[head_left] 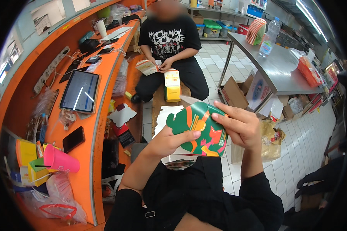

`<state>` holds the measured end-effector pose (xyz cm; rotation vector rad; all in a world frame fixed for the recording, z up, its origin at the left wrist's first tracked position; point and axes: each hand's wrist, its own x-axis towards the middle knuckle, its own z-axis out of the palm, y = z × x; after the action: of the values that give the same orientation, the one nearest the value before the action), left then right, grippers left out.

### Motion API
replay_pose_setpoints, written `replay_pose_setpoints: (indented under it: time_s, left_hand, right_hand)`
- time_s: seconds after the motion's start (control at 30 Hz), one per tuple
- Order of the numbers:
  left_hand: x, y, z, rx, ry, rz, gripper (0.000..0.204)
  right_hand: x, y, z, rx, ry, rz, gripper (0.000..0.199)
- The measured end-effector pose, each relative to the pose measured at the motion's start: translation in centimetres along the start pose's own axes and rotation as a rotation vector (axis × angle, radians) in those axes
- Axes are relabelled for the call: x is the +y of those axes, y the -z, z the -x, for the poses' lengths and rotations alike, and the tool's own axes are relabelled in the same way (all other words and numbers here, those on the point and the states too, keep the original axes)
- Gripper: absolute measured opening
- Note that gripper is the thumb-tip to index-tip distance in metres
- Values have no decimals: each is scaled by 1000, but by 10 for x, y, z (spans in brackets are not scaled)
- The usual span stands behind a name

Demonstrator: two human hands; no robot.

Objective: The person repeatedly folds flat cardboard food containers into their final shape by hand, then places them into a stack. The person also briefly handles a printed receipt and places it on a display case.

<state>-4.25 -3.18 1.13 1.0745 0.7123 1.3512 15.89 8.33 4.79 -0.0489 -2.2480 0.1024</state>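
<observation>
One green carton point(202, 129), orange counter point(83, 121), tiles point(287, 165)

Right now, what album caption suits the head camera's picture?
Left hand and right hand hold a patterned green carton; a seated co-worker handles another carton beside an orange counter.

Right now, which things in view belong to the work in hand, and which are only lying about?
Probably part of the work:
- green patterned carton, held by left hand and right hand
- white card pieces
- yellow-and-white carton

Probably just lying about:
- tablet
- black phone
- pink cup
- clear bottle
</observation>
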Motion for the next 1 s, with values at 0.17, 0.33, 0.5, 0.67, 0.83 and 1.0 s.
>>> replay_pose_setpoints:
  time_s: [0.17, 0.33, 0.5, 0.67, 0.83, 1.0]
  left_hand:
    - [5, -5, 4, -40, -140, -183, 40]
    - [7, -16, 13, -150, -115, -378, 44]
    - [-6, -15, 4, -452, -273, 512, 74]
    - [-3, 2, -8, 38, -95, 388, 57]
    - [3, 4, -2, 120, -313, -99, 44]
    - [-1, 7, -1, 62, -234, -81, 51]
  right_hand:
    - [-8, -9, 13, 113, -558, -830, 30]
    - [-23, -9, 19, 268, -508, -917, 31]
    - [-52, -5, 10, 335, -83, -665, 12]
    - [-41, -11, 6, -24, 36, -305, 11]
    - [-24, -27, 10, 165, -47, -319, 20]
    - [-2, -32, -2, 248, -52, -313, 44]
